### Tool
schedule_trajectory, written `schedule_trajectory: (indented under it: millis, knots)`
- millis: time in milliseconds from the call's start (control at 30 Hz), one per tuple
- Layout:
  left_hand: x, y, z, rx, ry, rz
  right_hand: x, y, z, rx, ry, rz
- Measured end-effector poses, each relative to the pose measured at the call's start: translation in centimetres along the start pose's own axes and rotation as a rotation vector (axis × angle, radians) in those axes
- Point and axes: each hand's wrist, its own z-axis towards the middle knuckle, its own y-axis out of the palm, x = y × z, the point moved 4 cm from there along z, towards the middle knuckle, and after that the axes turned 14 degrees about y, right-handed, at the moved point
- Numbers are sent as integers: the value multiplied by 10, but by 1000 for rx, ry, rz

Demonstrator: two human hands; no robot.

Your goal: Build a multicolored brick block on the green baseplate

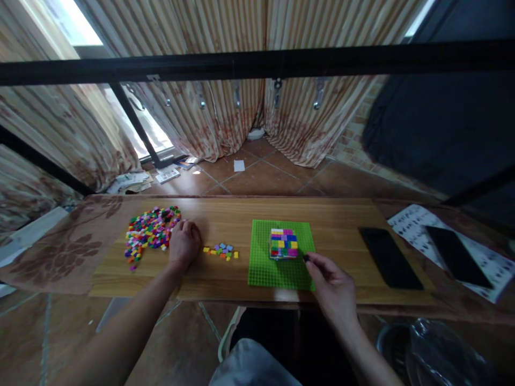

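Between the thumb and forefinger of my right hand (333, 281) is a small dark brick (306, 258), held over the right side of a green baseplate (261, 273). A block built of many-coloured bricks (284, 244) stands on the baseplate, just left of those fingertips. My left hand (185, 244) rests at the right edge of a large pile of loose coloured bricks (151, 230). Its fingers are curled, and what they hold, if anything, is hidden. Right of the left hand lies a small group of loose bricks (222, 251), mostly yellow, orange and purple.
A black flat panel (390, 257) lies on the wooden board (338, 214) to the right. Beyond it, a phone-like dark slab (458, 256) covers part of a printed sheet (418, 217). A black metal bar (249, 65) with hanging hooks crosses above, in front of curtains.
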Motion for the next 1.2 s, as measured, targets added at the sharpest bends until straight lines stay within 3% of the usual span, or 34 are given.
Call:
schedule_trajectory:
  millis: [133,400,833,1200]
  knots:
    - [-1,0,0,-4,4,-2,-4,-2,8,62,-128,-181]
    - [-1,1,0,-21,-17,4,-20,17,4,67,-339,-478]
    - [-3,3,0,-13,5,10,-24,23,1,241,-499,-599]
    - [0,1,0,-13,-9,3,-21,22,5,162,-459,-528]
